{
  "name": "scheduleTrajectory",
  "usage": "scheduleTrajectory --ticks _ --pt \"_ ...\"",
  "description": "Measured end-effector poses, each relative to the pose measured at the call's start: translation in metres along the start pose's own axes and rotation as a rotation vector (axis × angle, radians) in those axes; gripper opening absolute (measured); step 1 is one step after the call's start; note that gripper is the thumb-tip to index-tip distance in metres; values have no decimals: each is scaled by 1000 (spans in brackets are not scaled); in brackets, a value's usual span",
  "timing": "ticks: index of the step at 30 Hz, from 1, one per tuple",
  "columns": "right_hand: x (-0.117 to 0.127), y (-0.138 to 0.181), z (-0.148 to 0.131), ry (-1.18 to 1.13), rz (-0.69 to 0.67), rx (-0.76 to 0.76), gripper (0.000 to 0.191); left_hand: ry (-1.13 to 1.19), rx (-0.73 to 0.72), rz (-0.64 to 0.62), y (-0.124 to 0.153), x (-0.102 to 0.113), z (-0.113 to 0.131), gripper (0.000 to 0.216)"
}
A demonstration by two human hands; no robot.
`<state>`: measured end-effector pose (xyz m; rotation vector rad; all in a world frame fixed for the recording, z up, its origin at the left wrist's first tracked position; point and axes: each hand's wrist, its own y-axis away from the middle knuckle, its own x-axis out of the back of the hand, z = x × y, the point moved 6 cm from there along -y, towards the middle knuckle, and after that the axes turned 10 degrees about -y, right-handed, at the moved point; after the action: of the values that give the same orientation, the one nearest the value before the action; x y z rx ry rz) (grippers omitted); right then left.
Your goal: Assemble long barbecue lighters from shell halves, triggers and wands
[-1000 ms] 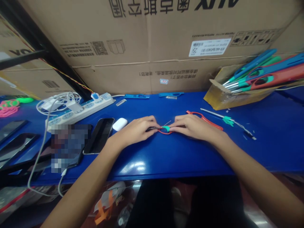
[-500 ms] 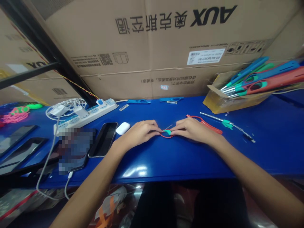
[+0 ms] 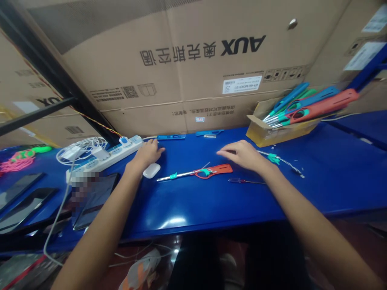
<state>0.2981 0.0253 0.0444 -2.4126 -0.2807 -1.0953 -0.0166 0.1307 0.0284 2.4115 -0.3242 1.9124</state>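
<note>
- My left hand (image 3: 147, 153) lies flat on the glossy blue tabletop (image 3: 211, 201), fingers loosely spread and holding nothing, just behind the small white oval earbud case (image 3: 151, 170).
- My right hand (image 3: 242, 155) hovers low over the tabletop with fingers relaxed, half open and empty, behind and to the right of the long red-handled lighter with a silver metal tube and teal collar (image 3: 196, 173).
- That lighter lies flat in the gap between my hands, touching neither, its tube tip pointing toward the earbud case and its red handle end toward my right wrist.
- Just right of the lighter's handle lies a thin dark-handled screwdriver (image 3: 243, 181), close to my right forearm.
- Behind my right hand, a loose silver tube with a teal collar (image 3: 276, 159) lies slanted on the tabletop.
- Farther right of the lighter, an open tan cardboard tray (image 3: 266, 135) holds a bundle of blue, green and red lighters (image 3: 305, 106) jutting past its rim.
- Left of the lighter, beyond my left hand, a white power strip with coiled white cables (image 3: 102, 155) runs slantwise.
- Large brown cardboard boxes (image 3: 193, 64) wall off the tabletop's back edge.
- In front of the lighter, bare tabletop runs to the near edge.
</note>
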Motion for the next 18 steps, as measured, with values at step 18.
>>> scheduleTrajectory --ticks 18 --pt "124 94 164 115 379 -902 22 3 -78 83 19 15 39 34"
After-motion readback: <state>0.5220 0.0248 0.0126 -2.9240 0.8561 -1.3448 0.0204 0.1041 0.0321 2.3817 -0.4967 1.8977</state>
